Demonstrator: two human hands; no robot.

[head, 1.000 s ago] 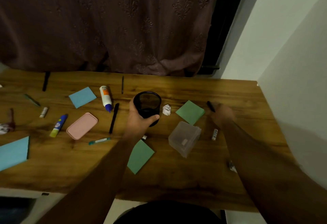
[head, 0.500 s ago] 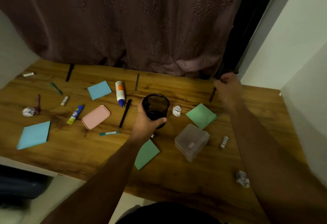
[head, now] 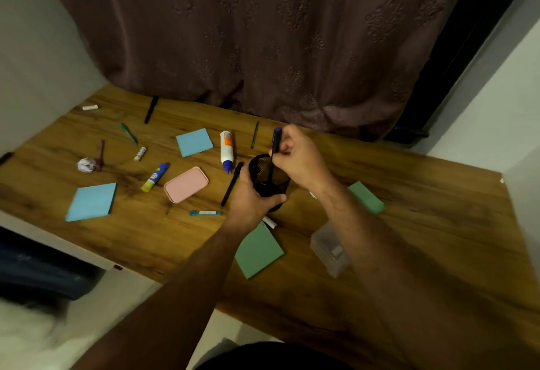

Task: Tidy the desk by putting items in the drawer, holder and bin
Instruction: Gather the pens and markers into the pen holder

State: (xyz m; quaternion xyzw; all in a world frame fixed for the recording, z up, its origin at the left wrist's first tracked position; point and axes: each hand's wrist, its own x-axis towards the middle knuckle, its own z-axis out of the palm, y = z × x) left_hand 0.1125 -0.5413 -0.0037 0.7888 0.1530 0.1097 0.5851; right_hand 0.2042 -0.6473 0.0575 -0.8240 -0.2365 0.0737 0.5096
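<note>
The black mesh holder (head: 268, 175) stands near the middle of the wooden desk (head: 423, 223), tilted slightly toward the person. The left hand (head: 251, 200) grips its near wall, fingers and thumb curled round the mesh. A dark pen (head: 275, 147) stands upright over the holder's mouth, its lower end inside the rim (how deep cannot be told). The right hand (head: 298, 158) pinches the pen's upper part between curled fingers and thumb.

Just left of the holder lies a black pen (head: 232, 184), and beyond it a white glue bottle (head: 226, 149) with a blue tip. Further left: a pink case (head: 186, 184), a blue-and-yellow glue stick (head: 155, 177), two blue note pads (head: 194, 142) (head: 91, 202) and a crumpled paper ball (head: 86, 164).

Near the desk's front edge lie a green note pad (head: 257, 250) and a clear plastic box (head: 328, 248). A second green pad (head: 366, 197) sits right of the right forearm.
</note>
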